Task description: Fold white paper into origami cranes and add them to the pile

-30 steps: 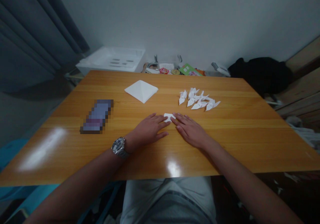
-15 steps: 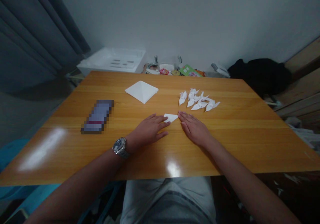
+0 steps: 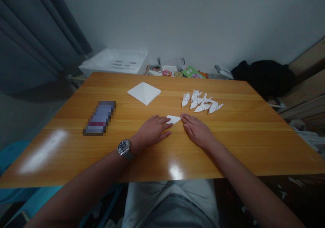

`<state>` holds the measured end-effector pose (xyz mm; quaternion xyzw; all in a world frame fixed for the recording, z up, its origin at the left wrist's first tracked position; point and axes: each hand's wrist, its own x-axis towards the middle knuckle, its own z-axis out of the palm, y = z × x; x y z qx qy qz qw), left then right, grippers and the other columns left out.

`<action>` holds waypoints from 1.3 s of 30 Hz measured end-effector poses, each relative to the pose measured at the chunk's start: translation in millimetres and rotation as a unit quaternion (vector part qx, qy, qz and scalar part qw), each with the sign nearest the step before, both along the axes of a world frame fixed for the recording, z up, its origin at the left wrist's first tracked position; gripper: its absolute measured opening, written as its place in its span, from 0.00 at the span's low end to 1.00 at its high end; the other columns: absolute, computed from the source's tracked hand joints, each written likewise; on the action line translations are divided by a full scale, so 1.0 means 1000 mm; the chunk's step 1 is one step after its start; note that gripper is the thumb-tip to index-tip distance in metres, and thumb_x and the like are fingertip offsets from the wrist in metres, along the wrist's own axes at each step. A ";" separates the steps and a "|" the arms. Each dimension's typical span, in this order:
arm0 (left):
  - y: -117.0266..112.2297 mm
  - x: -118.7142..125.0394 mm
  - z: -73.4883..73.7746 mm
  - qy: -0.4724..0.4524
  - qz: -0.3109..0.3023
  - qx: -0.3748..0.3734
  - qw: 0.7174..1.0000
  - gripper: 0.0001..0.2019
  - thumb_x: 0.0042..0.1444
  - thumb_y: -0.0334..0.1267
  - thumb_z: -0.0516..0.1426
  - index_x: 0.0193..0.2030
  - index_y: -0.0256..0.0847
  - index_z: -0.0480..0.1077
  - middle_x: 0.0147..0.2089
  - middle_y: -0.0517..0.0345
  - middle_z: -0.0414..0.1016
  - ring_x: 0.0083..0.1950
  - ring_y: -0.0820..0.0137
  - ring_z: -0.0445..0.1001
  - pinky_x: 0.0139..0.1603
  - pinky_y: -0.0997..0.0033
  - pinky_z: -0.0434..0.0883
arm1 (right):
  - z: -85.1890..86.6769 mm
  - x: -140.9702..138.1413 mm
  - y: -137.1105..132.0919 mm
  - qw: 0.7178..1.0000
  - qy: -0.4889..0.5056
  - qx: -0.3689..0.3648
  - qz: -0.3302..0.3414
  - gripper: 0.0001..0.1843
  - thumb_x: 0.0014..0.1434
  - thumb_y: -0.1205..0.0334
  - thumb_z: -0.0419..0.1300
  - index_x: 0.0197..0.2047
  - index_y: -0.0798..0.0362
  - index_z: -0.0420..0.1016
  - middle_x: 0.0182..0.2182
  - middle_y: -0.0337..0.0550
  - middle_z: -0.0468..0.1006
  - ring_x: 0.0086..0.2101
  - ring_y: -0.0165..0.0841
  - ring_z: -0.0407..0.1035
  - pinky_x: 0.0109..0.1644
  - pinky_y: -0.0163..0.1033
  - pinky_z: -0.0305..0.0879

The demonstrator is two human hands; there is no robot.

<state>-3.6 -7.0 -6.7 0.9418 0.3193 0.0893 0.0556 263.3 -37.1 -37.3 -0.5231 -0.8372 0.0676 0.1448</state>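
A small folded piece of white paper (image 3: 174,119) lies flat on the wooden table (image 3: 243,146), its narrow tip pointing right. The fingertips of my left hand (image 3: 152,131) rest on its left part and cover some of it; those fingers are stretched out. My right hand (image 3: 196,129) lies flat with fingers extended, its fingertips at the paper's right tip. Beyond my right hand sits a cluster of several white origami cranes (image 3: 202,102). Farther off to the left, a larger diamond-shaped stack of white paper (image 3: 144,93) shows a crease down its middle.
A phone (image 3: 100,118), blurred into blocks, lies on the left of the table. Behind the far edge stand a white plastic tray (image 3: 114,60) and a green packet (image 3: 192,72). A dark cloth heap (image 3: 264,74) is at the back right, a blue stool (image 3: 38,201) at lower left.
My left wrist and forearm have shifted slightly to the right. The right hand, the folded paper and the cranes look the same.
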 end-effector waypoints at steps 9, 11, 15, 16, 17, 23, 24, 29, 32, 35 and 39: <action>0.003 -0.004 0.000 -0.021 0.031 0.034 0.999 0.21 0.70 0.48 0.53 0.61 0.40 0.73 0.67 0.44 0.68 0.65 0.56 0.68 0.69 0.53 0.62 | 0.002 0.003 -0.001 1.000 -0.008 0.009 0.027 0.27 0.75 0.56 0.43 0.71 0.55 0.64 0.70 0.53 0.64 0.68 0.42 0.59 0.72 0.56 0.56; 0.004 -0.004 -0.001 -0.019 0.037 0.032 0.999 0.21 0.70 0.48 0.53 0.62 0.39 0.72 0.65 0.44 0.70 0.64 0.56 0.69 0.67 0.54 0.63 | 0.004 0.003 -0.001 0.999 -0.010 0.010 0.036 0.27 0.75 0.56 0.43 0.69 0.55 0.66 0.69 0.52 0.65 0.67 0.43 0.60 0.72 0.56 0.56; 0.003 -0.004 -0.003 -0.014 0.043 0.031 0.998 0.22 0.70 0.48 0.52 0.64 0.37 0.70 0.62 0.46 0.72 0.62 0.57 0.70 0.67 0.56 0.64 | 0.007 0.002 -0.003 0.998 0.007 0.007 0.062 0.25 0.75 0.57 0.43 0.67 0.53 0.68 0.68 0.49 0.66 0.68 0.41 0.59 0.72 0.56 0.55; 0.003 -0.004 -0.004 -0.014 0.044 0.032 0.998 0.23 0.70 0.48 0.52 0.64 0.38 0.69 0.63 0.46 0.72 0.63 0.57 0.69 0.67 0.57 0.64 | 0.008 0.001 -0.003 0.997 0.013 0.005 0.071 0.25 0.75 0.57 0.43 0.67 0.53 0.69 0.68 0.49 0.67 0.68 0.41 0.59 0.72 0.56 0.55; 0.003 -0.004 -0.004 -0.013 0.045 0.032 0.998 0.23 0.70 0.48 0.52 0.66 0.38 0.68 0.63 0.46 0.72 0.63 0.57 0.69 0.66 0.57 0.64 | 0.009 0.000 -0.004 0.997 0.019 0.002 0.081 0.25 0.75 0.57 0.43 0.67 0.52 0.69 0.68 0.48 0.68 0.68 0.40 0.58 0.72 0.56 0.55; 0.000 -0.004 -0.004 -0.012 0.044 0.033 0.998 0.25 0.70 0.52 0.51 0.68 0.43 0.66 0.66 0.45 0.69 0.63 0.56 0.70 0.65 0.55 0.65 | 0.013 -0.008 -0.008 0.990 0.038 -0.008 0.134 0.24 0.75 0.57 0.45 0.68 0.51 0.68 0.66 0.48 0.70 0.68 0.40 0.60 0.72 0.56 0.56; 0.000 -0.004 -0.005 -0.013 0.044 0.032 0.998 0.25 0.70 0.52 0.51 0.67 0.43 0.67 0.66 0.45 0.69 0.63 0.56 0.69 0.65 0.54 0.65 | 0.013 -0.009 -0.009 0.990 0.040 -0.008 0.138 0.24 0.75 0.57 0.45 0.68 0.52 0.69 0.66 0.48 0.71 0.67 0.40 0.60 0.71 0.56 0.56; 0.001 -0.004 -0.007 -0.031 0.040 0.017 0.999 0.24 0.70 0.52 0.51 0.66 0.42 0.68 0.66 0.44 0.68 0.64 0.57 0.69 0.67 0.54 0.64 | 0.011 -0.011 -0.009 0.988 0.049 -0.006 0.146 0.23 0.74 0.56 0.48 0.67 0.50 0.70 0.64 0.49 0.72 0.66 0.42 0.63 0.70 0.58 0.59; 0.002 -0.004 -0.008 -0.037 0.038 0.008 0.999 0.24 0.71 0.52 0.51 0.67 0.42 0.67 0.67 0.44 0.67 0.66 0.57 0.68 0.67 0.54 0.64 | 0.011 -0.011 -0.008 0.987 0.061 -0.008 0.147 0.23 0.74 0.54 0.49 0.65 0.49 0.72 0.64 0.50 0.72 0.64 0.42 0.65 0.68 0.56 0.61; 0.002 -0.004 -0.008 -0.035 0.037 0.002 0.999 0.24 0.71 0.51 0.50 0.67 0.42 0.67 0.67 0.44 0.67 0.66 0.57 0.68 0.67 0.54 0.64 | 0.017 -0.012 -0.005 0.985 0.088 -0.022 0.144 0.21 0.74 0.54 0.50 0.62 0.50 0.75 0.61 0.50 0.75 0.61 0.40 0.69 0.65 0.52 0.66; 0.005 -0.005 -0.011 -0.039 0.031 -0.003 0.999 0.25 0.70 0.51 0.51 0.68 0.42 0.66 0.68 0.45 0.67 0.66 0.57 0.68 0.68 0.54 0.64 | 0.027 -0.015 0.008 0.984 0.133 -0.048 0.108 0.19 0.73 0.56 0.51 0.58 0.50 0.78 0.54 0.48 0.81 0.53 0.39 0.74 0.59 0.47 0.70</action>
